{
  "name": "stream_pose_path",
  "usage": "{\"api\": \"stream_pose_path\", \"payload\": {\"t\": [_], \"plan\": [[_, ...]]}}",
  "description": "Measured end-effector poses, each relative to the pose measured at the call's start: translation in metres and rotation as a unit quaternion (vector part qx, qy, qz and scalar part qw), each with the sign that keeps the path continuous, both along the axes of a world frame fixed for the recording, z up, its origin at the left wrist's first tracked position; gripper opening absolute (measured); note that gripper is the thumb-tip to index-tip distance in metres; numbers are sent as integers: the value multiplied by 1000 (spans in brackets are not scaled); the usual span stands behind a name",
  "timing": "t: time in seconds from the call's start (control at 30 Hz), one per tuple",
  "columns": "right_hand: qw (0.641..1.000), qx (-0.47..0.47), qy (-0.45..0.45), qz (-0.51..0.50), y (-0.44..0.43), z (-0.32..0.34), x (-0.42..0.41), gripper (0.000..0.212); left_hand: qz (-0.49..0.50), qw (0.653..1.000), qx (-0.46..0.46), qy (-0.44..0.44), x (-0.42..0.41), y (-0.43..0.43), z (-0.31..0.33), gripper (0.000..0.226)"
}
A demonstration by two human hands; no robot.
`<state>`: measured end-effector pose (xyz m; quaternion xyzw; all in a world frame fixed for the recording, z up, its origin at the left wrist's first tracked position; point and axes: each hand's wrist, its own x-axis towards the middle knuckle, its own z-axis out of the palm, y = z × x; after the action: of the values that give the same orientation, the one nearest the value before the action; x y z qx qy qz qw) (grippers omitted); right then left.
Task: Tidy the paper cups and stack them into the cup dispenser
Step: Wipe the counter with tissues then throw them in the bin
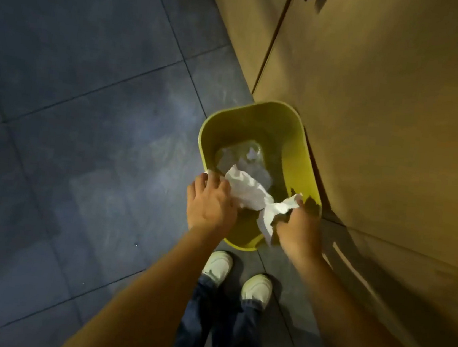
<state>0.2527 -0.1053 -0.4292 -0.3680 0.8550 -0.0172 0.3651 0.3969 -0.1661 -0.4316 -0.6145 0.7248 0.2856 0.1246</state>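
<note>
A yellow-green waste bin point(301, 141) stands on the floor against a cabinet. Both hands hover over its near end. My left hand point(209, 202) grips one crumpled white paper point(246, 190) above the bin's left rim. My right hand point(299, 228) is closed on another crumpled white paper point(273, 213) above the near right rim. The two papers touch in the middle. Clear plastic and a scrap of white paper point(248, 155) lie at the bottom of the bin. No paper cups or cup dispenser are in view.
Tan wooden cabinet doors point(389, 106) fill the right side, with the bin pushed against them. Dark grey floor tiles point(83, 126) spread to the left. My white shoes point(257, 287) and jeans stand just behind the bin.
</note>
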Motion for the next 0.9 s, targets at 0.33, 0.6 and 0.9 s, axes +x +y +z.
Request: {"api": "stream_pose_path", "payload": {"t": [0.33,0.6,0.9], "plan": [[982,61,11,180,-15,31,-13,58,-194,979,53,16,1,-21,41,46],[964,-135,90,212,-58,181,-18,49,-197,978,-29,56,3,-74,176,45],[938,-272,147,159,-69,396,-28,39,-197,947,-161,197,-11,-99,389,47]]}}
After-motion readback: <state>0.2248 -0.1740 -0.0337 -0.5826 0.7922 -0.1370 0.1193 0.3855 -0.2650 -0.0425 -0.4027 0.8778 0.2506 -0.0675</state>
